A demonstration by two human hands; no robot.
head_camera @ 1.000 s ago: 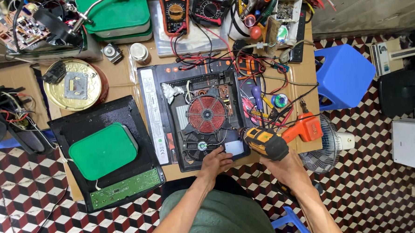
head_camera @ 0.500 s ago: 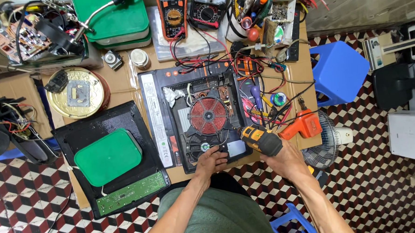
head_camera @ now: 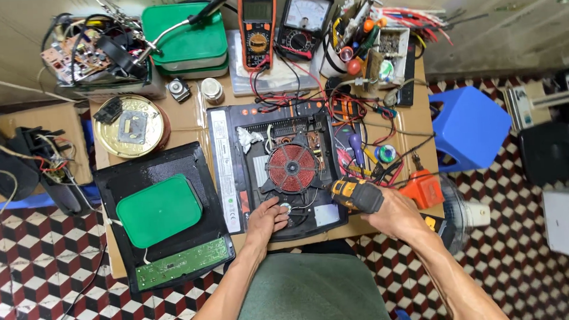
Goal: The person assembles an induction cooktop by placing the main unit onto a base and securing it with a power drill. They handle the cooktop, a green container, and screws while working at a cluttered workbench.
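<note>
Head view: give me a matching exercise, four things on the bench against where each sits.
Things:
1 copper coil
2 yellow drill
3 green lid
4 blue stool

Places:
A on the floor, right of the bench
B in the right hand
C centre of the opened cooktop
D on the black panel at left

Pairs: 1-C, 2-B, 3-D, 4-A

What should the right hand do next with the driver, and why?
Probably ease the driver tip a little further left onto the spot by the left hand. The right hand grips the driver, aimed toward the cooker's near edge below the coil, where the left fingers rest.
</note>
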